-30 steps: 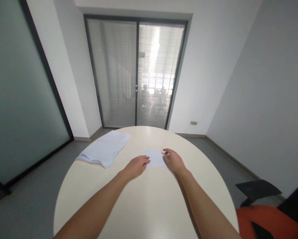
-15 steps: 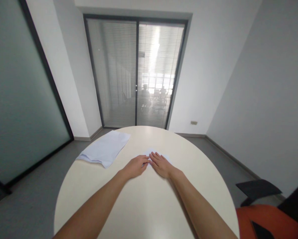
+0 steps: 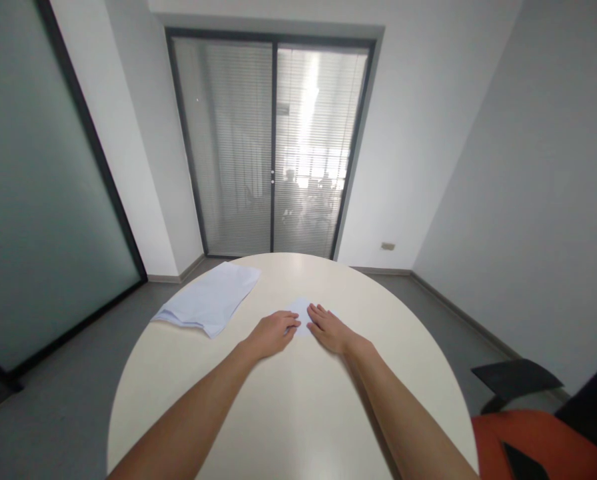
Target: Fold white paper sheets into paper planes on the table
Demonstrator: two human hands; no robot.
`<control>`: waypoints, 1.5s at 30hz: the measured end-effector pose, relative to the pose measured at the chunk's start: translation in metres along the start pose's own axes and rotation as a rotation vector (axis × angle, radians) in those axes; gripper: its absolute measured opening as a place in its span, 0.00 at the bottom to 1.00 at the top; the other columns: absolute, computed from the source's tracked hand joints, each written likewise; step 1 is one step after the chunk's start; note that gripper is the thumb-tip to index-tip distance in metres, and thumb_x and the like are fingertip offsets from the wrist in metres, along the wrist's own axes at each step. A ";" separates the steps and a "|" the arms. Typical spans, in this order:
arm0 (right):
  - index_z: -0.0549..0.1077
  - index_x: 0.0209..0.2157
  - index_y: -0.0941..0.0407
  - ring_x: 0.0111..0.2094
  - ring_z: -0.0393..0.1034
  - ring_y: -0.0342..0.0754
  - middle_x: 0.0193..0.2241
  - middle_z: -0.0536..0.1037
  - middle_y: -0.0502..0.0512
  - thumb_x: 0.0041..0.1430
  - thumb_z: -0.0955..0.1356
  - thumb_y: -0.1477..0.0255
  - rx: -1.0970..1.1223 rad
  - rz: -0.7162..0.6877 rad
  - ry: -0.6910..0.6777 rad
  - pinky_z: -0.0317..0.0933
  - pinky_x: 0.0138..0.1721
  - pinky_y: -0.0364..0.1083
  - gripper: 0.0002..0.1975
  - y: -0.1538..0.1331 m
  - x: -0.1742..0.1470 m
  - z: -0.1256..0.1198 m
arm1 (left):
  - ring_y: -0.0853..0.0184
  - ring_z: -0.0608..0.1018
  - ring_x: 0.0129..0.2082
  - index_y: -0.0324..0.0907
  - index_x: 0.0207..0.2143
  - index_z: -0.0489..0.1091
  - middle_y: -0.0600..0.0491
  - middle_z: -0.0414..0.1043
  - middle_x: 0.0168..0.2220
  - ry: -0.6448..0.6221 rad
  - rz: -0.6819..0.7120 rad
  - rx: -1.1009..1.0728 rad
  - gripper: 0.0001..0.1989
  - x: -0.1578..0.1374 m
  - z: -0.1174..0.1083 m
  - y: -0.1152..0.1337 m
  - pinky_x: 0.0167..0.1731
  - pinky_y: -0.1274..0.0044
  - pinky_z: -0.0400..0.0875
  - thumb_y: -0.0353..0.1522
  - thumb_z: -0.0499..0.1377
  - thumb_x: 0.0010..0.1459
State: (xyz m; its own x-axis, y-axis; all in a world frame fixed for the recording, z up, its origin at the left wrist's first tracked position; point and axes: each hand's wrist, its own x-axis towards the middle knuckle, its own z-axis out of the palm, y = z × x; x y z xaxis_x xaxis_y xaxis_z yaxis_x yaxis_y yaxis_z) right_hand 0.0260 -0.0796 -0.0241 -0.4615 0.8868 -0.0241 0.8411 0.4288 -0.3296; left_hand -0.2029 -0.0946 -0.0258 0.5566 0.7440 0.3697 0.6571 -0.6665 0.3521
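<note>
A small piece of white paper (image 3: 303, 323) lies flat on the round cream table (image 3: 278, 407), partly covered by both hands. On its left side rests my left hand (image 3: 273, 335), fingers stretched toward the middle and a small gap showing by the thumb. My right hand (image 3: 328, 329) lies palm down over the paper's right part, its fingers extended and slightly spread. A strip of the paper shows between the two hands. Farther left on the table is a stack of larger white sheets (image 3: 211, 297), their near edges uneven.
To the right, beside the table, stands an office chair (image 3: 518, 433) with an orange seat and a black armrest. A glass door with blinds (image 3: 273, 147) is beyond the table's far edge. Frosted glass (image 3: 43, 200) runs along the left.
My right hand has slid a little to the right over the paper, baring more of it between the hands. My left hand has stayed nearly in place.
</note>
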 end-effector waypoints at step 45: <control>0.79 0.44 0.55 0.47 0.71 0.51 0.43 0.81 0.57 0.67 0.62 0.71 0.057 -0.331 0.393 0.62 0.52 0.50 0.14 -0.006 -0.004 -0.009 | 0.57 0.72 0.50 0.49 0.52 0.74 0.49 0.72 0.52 -0.050 0.128 0.187 0.17 -0.004 -0.019 0.001 0.52 0.64 0.67 0.34 0.57 0.60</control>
State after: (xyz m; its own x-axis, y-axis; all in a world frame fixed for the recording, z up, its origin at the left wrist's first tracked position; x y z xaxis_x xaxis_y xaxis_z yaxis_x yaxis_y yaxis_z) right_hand 0.0253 -0.0846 -0.0134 -0.5503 0.7075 0.4434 0.6462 0.6972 -0.3104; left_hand -0.2141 -0.0992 -0.0104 0.6629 0.6587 0.3560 0.6597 -0.7387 0.1384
